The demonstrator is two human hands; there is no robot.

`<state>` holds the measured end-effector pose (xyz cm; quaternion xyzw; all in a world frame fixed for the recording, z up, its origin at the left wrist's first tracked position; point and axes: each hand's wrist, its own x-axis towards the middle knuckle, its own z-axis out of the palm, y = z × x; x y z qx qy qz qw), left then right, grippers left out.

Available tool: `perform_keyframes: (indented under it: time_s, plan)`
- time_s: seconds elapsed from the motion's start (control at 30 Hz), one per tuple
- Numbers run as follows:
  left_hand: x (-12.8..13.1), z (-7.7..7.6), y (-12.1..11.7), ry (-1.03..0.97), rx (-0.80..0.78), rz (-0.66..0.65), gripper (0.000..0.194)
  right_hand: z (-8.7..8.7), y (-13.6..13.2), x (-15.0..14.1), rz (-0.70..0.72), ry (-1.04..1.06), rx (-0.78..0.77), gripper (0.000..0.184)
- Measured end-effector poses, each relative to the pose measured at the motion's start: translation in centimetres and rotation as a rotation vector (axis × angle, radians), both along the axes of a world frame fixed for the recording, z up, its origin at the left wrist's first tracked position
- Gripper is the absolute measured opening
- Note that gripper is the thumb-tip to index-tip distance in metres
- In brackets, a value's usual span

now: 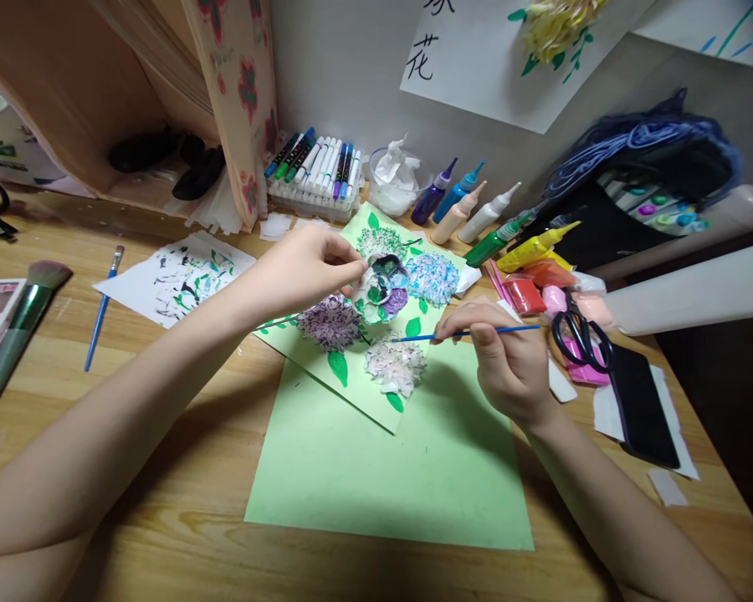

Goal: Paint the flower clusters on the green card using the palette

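My left hand pinches the edge of a small round paint palette, whose wells hold dark, green and purple paint. Between the fingers of my right hand lies a thin blue paintbrush, its tip over a pale crumpled-paper flower. That flower is on a light green sheet with painted leaves. Around the palette on the same sheet are a purple flower, a blue-and-white flower and a green-speckled flower. A second green sheet lies underneath.
Paint bottles stand along the back, beside a tub of tissue and a box of markers. Black scissors and a phone are at right. At left lie paint-smeared paper, another brush and a makeup brush.
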<state>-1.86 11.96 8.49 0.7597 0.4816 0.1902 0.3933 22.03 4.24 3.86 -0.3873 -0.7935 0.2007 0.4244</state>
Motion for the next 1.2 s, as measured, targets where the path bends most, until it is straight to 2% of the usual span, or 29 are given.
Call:
perform_keyframes:
  time_s: [0.23, 0.43, 0.57, 0.73, 0.9, 1.07, 1.2]
  plan:
    - [-0.04, 0.06, -0.01, -0.004, 0.008, -0.009, 0.022, -0.16, 0.03, -0.04, 0.031, 0.001, -0.021, 0.030]
    - [-0.06, -0.03, 0.02, 0.004, 0.005, -0.006, 0.021, 0.00, 0.13, 0.10, -0.023, 0.052, 0.007, 0.034]
    - [-0.05, -0.10, 0.04, 0.002, 0.009, -0.012, 0.022, -0.01, 0.14, 0.15, 0.013, 0.017, -0.012, 0.032]
    - [-0.05, 0.00, 0.01, 0.011, 0.007, -0.009, 0.020, 0.02, 0.15, 0.23, -0.034, 0.038, 0.013, 0.035]
    - [-0.02, 0.28, -0.06, 0.004, -0.001, -0.003, 0.019, 0.19, 0.25, 0.38, -0.008, 0.017, -0.006, 0.033]
    - [0.01, 0.20, 0.02, 0.002, -0.009, -0.006, 0.020, 0.25, 0.32, 0.54, -0.076, 0.072, 0.049, 0.038]
    - [0.02, 0.15, 0.04, 0.012, -0.015, -0.009, 0.019, 0.35, 0.29, 0.75, 0.007, -0.005, 0.023, 0.033]
